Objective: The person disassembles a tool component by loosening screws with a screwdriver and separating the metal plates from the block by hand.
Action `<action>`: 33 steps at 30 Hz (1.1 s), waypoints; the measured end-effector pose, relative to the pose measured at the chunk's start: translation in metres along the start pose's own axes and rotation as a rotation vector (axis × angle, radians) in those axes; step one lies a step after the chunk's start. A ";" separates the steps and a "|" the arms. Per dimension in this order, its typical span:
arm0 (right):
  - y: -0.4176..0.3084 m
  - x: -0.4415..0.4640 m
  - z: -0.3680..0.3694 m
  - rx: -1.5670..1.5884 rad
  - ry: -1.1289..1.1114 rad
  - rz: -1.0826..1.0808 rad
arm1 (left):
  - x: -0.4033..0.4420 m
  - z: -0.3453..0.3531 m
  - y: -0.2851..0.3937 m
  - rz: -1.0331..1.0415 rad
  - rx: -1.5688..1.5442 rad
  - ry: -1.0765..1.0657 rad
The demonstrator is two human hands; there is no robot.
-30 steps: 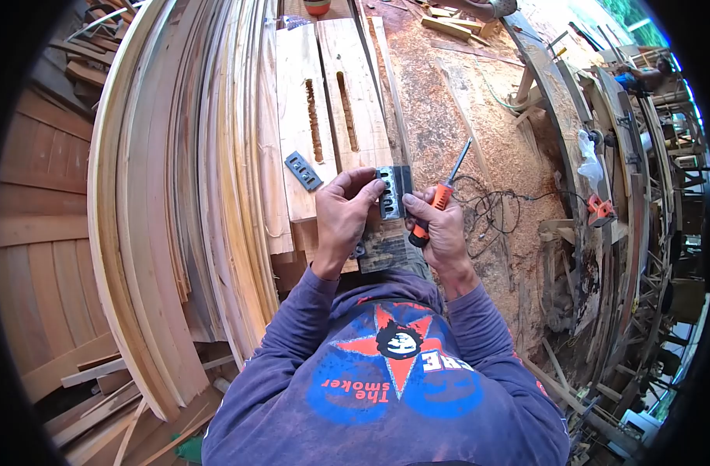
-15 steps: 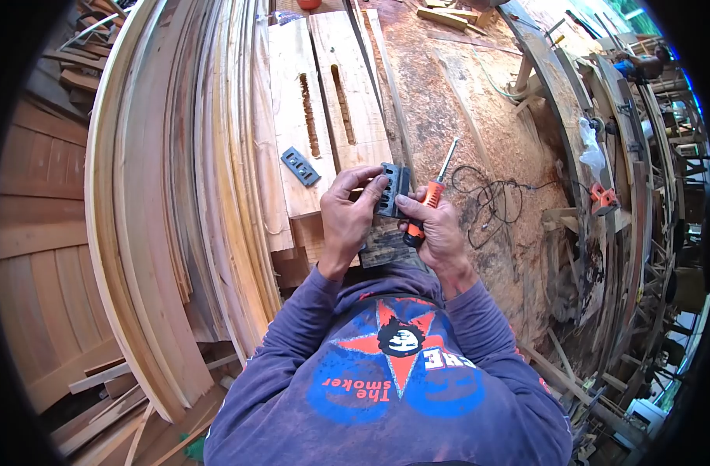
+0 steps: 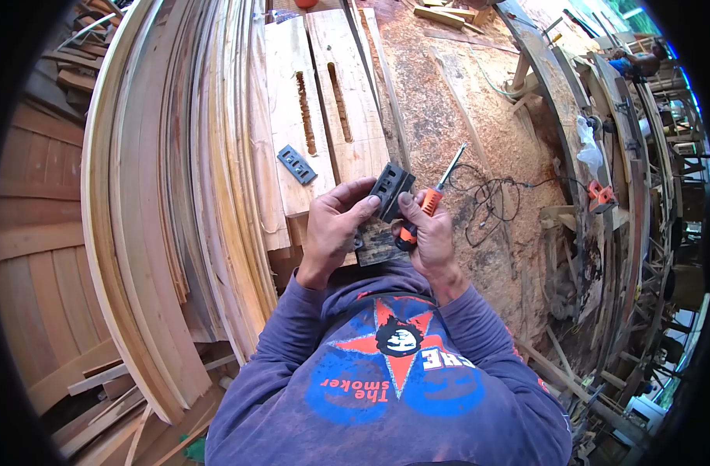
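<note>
Between the fingers and thumb of my left hand (image 3: 333, 227) is a dark block with slots (image 3: 390, 186), tilted up to the right. My right hand (image 3: 434, 247) is closed around a screwdriver (image 3: 431, 202) with an orange and black handle, its shaft pointing up and to the right. The right thumb rests at the block's right edge. A second dark slotted plate (image 3: 296, 165) lies on a pale wooden piece (image 3: 287, 116) to the upper left of my hands. That piece and the one beside it (image 3: 347, 85) each have a long narrow slot cut in them.
Long boards (image 3: 149, 194) are stacked on edge at my left. Sawdust covers the surface (image 3: 479, 116) at right, where a dark cord (image 3: 494, 202) lies tangled. An orange tool (image 3: 601, 196) and a clear plastic bag (image 3: 589, 147) are further right. Another person (image 3: 642, 62) is at the upper right.
Both hands have shifted slightly left and down. The slotted block has turned in my fingers and now leans, showing more of its long side. The screwdriver stays in my right hand.
</note>
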State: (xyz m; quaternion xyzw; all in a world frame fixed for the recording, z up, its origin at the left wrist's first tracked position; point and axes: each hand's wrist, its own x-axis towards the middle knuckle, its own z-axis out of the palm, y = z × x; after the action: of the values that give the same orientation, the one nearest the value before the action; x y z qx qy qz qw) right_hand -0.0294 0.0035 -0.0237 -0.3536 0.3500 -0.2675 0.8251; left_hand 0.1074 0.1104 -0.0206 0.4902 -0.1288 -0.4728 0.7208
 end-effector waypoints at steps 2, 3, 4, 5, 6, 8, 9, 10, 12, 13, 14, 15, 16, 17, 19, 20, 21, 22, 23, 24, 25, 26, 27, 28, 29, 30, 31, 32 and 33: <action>-0.004 0.001 0.001 -0.055 0.002 0.015 | -0.001 -0.006 0.003 -0.028 -0.023 -0.023; -0.008 0.002 0.002 -0.125 0.030 0.001 | -0.002 -0.009 0.004 -0.061 -0.043 -0.048; -0.011 0.004 0.003 -0.195 0.060 -0.012 | -0.004 -0.011 0.005 -0.063 -0.046 -0.041; -0.012 0.005 -0.002 -0.197 0.059 -0.005 | -0.007 -0.012 0.007 -0.072 0.013 -0.035; -0.012 0.008 -0.009 -0.187 0.039 0.023 | -0.008 -0.013 0.008 -0.082 0.073 -0.029; -0.015 0.009 -0.011 -0.191 0.005 0.055 | -0.011 -0.015 0.008 -0.083 0.119 -0.053; -0.016 0.011 -0.010 -0.190 0.006 0.059 | -0.011 -0.015 0.007 -0.080 0.168 -0.087; -0.016 0.012 -0.010 -0.272 -0.019 0.055 | -0.011 -0.016 0.007 -0.090 0.220 -0.109; -0.020 0.012 -0.007 -0.314 -0.024 0.093 | -0.010 -0.015 0.007 -0.104 0.237 -0.107; -0.020 0.012 -0.008 -0.312 -0.019 0.092 | -0.010 -0.014 0.006 -0.115 0.252 -0.101; -0.019 0.012 -0.010 -0.315 -0.033 0.080 | -0.010 -0.014 0.007 -0.117 0.252 -0.104; -0.019 0.013 -0.012 -0.318 -0.049 0.067 | -0.010 -0.013 0.007 -0.099 0.187 -0.096; -0.018 0.013 -0.012 -0.318 -0.047 0.066 | -0.010 -0.013 0.008 -0.080 0.122 -0.087; -0.017 0.013 -0.012 -0.290 -0.034 0.060 | -0.011 -0.010 0.010 -0.080 0.121 -0.089; -0.017 0.012 -0.010 -0.265 -0.018 0.050 | -0.013 -0.005 0.013 -0.061 0.133 -0.029; -0.017 0.011 -0.006 -0.234 0.016 0.020 | -0.013 -0.006 0.012 -0.061 0.130 -0.036; -0.018 0.010 -0.005 -0.204 0.051 -0.012 | -0.013 -0.007 0.010 -0.086 0.109 -0.032; -0.019 0.011 -0.006 -0.218 0.024 -0.015 | -0.013 -0.006 0.009 -0.111 0.088 -0.027; -0.019 0.011 -0.006 -0.222 0.027 -0.016 | -0.013 -0.004 0.009 -0.111 0.084 -0.030; -0.019 0.011 -0.003 -0.224 0.016 -0.033 | -0.014 -0.002 0.012 -0.081 0.110 0.005; -0.019 0.012 -0.001 -0.225 0.002 -0.048 | -0.014 -0.001 0.014 -0.049 0.138 0.043; -0.021 0.012 0.001 -0.225 -0.002 -0.045 | -0.013 -0.003 0.012 -0.030 0.157 0.030; -0.024 0.012 0.003 -0.273 -0.009 -0.050 | -0.011 -0.005 0.010 -0.028 0.158 0.036; -0.026 0.011 0.005 -0.320 -0.016 -0.055 | -0.010 -0.006 0.008 -0.020 0.111 0.039; -0.026 0.011 0.006 -0.319 -0.021 -0.052 | -0.010 -0.007 0.007 -0.012 0.065 0.041; -0.026 0.011 0.007 -0.358 -0.014 -0.100 | -0.011 -0.007 0.008 -0.011 0.067 0.045; -0.026 0.011 0.009 -0.396 -0.006 -0.150 | -0.012 -0.006 0.011 -0.014 -0.009 0.053; -0.023 0.010 0.012 -0.407 0.039 -0.193 | -0.012 -0.006 0.013 -0.017 -0.083 0.059; -0.022 0.009 0.013 -0.404 0.037 -0.194 | -0.012 -0.005 0.013 -0.016 -0.081 0.060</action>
State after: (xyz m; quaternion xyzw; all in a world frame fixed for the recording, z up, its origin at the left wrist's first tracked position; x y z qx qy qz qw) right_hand -0.0180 -0.0111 -0.0042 -0.5390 0.3759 -0.2764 0.7013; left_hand 0.1119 0.1240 -0.0095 0.4756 -0.0842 -0.4684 0.7398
